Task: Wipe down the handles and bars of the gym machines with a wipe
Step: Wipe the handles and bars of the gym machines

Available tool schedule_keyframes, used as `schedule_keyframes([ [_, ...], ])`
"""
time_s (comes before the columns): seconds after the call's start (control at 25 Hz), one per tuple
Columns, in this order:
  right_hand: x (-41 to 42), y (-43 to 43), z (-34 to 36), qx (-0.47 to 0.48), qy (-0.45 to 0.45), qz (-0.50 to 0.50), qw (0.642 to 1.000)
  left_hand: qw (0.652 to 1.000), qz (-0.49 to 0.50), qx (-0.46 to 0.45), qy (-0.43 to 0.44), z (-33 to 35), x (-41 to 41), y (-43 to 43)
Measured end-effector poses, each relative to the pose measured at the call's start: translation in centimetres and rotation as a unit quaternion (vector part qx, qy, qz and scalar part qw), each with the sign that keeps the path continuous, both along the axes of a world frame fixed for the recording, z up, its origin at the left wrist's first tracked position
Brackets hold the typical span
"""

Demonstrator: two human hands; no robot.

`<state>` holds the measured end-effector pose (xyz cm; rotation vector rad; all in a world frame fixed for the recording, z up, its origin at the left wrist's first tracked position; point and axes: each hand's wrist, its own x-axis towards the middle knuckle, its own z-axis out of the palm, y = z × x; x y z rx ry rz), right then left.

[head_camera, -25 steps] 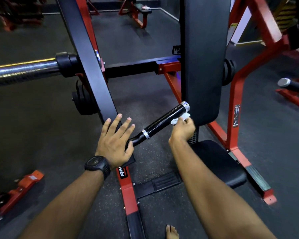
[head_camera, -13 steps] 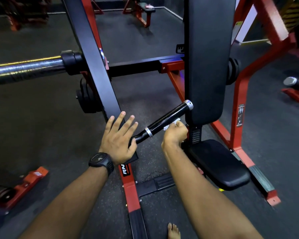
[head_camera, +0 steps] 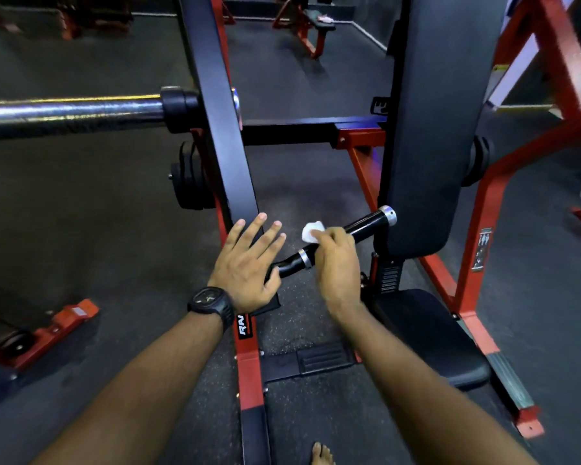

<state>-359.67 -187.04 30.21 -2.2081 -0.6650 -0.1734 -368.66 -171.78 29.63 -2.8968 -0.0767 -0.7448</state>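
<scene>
A black machine handle [head_camera: 366,225] with silver rings and a silver end cap slants up to the right at the centre. My right hand [head_camera: 336,263] lies over its middle and pinches a small white wipe [head_camera: 312,231] against the top of the handle. My left hand [head_camera: 249,266] rests flat with spread fingers on the black slanted arm [head_camera: 222,129] where the handle joins it, its thumb next to the handle's bent lower end. A black watch sits on the left wrist.
A chrome weight bar [head_camera: 71,110] juts in from the left. The black back pad [head_camera: 443,129] and seat [head_camera: 426,333] stand right of the handle, inside a red frame [head_camera: 483,209]. Weight plates [head_camera: 192,182] hang behind the arm. A bare foot [head_camera: 321,454] shows at the bottom edge.
My right hand slid with the wipe down the handle from near the silver end cap toward the lower ring and came over the top of it. The left hand stayed in place.
</scene>
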Motion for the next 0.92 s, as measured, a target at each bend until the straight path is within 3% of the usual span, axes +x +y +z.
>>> schedule_keyframes([
  [0.08,2.4,0.2,0.4,-0.23,-0.16,0.12,0.953,1.0,0.002,-0.001,0.003,0.1,0.0,0.1],
  [0.12,3.5,0.2,0.6,-0.292,-0.199,0.173,0.919,1.0,0.004,0.001,0.005,0.2,0.0,0.1],
  [0.2,5.5,-0.5,1.4,-0.352,-0.213,0.216,0.885,1.0,0.006,0.001,0.01,0.1,0.0,0.0],
  [0.32,6.6,-1.2,2.8,-0.354,-0.179,0.147,0.906,1.0,0.005,-0.006,0.005,0.1,0.0,0.0],
  [0.44,5.7,-0.9,2.5,-0.377,-0.207,0.231,0.873,1.0,0.003,-0.007,0.002,0.1,0.0,0.0],
  [0.6,8.9,-2.1,3.7,-0.374,-0.172,0.143,0.9,1.0,0.002,-0.012,-0.001,-0.1,0.1,0.0],
  [0.72,8.4,-3.3,3.2,-0.37,-0.203,0.202,0.884,1.0,0.001,-0.007,-0.002,-0.1,0.1,0.0],
  [0.84,10.5,-4.0,4.4,-0.384,-0.175,0.088,0.902,1.0,-0.001,-0.011,-0.004,-0.2,0.2,0.1],
  [0.92,10.4,-3.7,3.7,-0.397,-0.191,0.112,0.891,1.0,-0.004,-0.011,-0.004,-0.2,0.1,0.1],
])
